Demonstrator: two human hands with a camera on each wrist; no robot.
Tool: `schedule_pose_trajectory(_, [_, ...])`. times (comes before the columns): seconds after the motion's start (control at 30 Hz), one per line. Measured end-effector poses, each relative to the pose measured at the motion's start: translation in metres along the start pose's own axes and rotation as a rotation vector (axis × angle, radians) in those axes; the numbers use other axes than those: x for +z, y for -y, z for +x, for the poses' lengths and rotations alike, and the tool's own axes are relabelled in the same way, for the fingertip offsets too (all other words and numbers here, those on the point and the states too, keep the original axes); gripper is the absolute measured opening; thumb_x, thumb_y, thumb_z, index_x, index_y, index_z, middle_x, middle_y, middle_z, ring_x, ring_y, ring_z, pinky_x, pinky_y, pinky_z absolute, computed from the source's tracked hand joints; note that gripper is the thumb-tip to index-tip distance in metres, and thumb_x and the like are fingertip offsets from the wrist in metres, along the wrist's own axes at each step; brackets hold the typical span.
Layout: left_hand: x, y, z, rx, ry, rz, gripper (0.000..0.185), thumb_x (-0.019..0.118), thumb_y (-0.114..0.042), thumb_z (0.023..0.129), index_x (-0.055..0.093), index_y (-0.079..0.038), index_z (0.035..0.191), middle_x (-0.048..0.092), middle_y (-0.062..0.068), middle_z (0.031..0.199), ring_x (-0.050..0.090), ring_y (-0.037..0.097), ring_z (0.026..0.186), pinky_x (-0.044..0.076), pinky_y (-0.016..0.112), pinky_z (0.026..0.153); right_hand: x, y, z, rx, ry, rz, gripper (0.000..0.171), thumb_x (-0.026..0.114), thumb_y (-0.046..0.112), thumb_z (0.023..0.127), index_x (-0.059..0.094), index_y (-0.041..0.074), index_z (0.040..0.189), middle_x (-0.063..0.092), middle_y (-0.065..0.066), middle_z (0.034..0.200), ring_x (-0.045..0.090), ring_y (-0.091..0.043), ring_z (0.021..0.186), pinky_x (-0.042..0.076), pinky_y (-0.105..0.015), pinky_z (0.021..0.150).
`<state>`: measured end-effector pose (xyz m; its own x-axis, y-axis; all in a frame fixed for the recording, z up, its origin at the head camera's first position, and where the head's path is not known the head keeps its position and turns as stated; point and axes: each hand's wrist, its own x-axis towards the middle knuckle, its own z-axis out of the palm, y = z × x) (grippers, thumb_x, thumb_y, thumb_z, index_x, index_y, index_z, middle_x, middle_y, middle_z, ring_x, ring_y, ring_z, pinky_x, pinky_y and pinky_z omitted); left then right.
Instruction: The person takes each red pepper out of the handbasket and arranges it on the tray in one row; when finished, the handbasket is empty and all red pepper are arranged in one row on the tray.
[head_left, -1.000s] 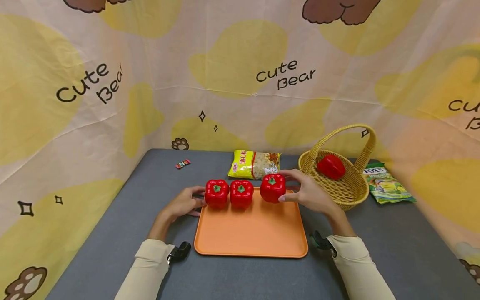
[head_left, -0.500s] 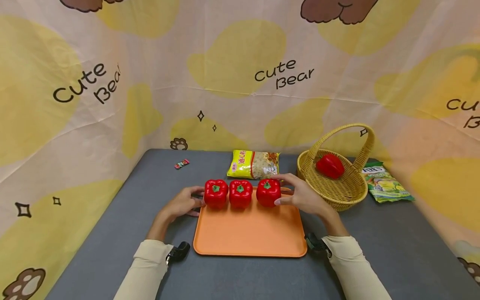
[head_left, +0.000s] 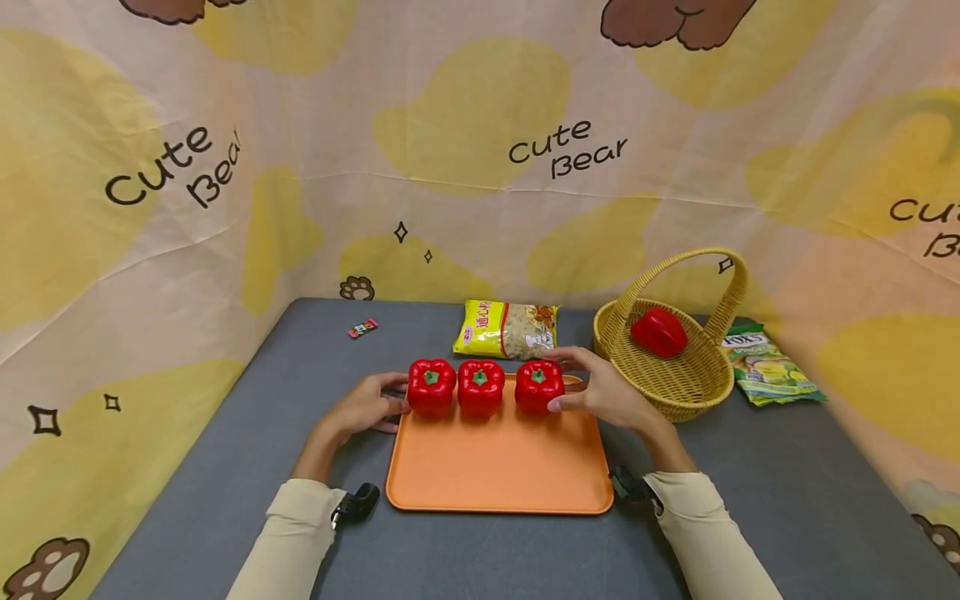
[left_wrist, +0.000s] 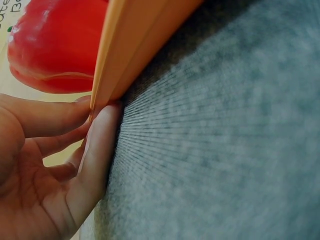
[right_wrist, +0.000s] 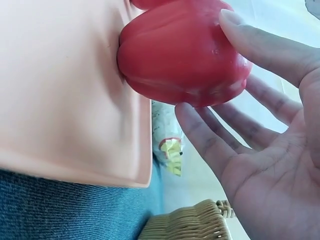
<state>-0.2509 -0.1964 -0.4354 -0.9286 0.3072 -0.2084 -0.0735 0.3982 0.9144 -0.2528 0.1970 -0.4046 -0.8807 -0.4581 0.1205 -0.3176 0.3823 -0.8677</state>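
My right hand (head_left: 609, 398) cups the rightmost red pepper (head_left: 538, 386), thumb on its near side and fingers (right_wrist: 210, 142) loosely spread behind it, the pepper standing on the far edge of the orange tray (head_left: 498, 467); two more peppers (head_left: 455, 387) sit in a row just beyond it toward my other hand. My left hand (head_left: 365, 407) rests on the desk (head_left: 225, 467), its relaxed fingers (left_wrist: 95, 150) touching the tray's left rim beside the end pepper.

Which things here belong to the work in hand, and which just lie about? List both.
In hand: right hand around third pepper; left hand at orange tray; two peppers; basket holding another pepper.
Lying about: yellow packet, green packet, small wrapper.
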Motion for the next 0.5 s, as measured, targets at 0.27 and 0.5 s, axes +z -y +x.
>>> schedule_pose_trajectory(0.27, [0.0017,0.0040,0.0028,-0.006,-0.010,-0.003,0.050,0.058,-0.007,0.092,0.045,0.000,0.140,0.052,0.020,0.131,0.064,0.026,0.100,0.060,0.039,0.071,0.0008,-0.0037,-0.0011,0.037,0.039,0.017,0.076,0.085,0.015,0.073,0.048,0.015,0.140,0.049,-0.006,0.138,0.049,-0.036,0.127,0.051,-0.048,0.096])
schedule_pose_trajectory(0.5, [0.0013,0.0027,0.0022,-0.004,-0.026,0.020,0.051,0.059,-0.008,0.091,0.046,-0.001,0.140,0.052,0.020,0.131,0.064,0.026,0.099,0.060,0.040,0.071,0.0067,-0.0015,0.0019,0.015,0.057,0.046,0.078,0.084,0.015,0.075,0.046,0.022,0.142,0.046,-0.005,0.142,0.051,-0.036,0.126,0.051,-0.048,0.096])
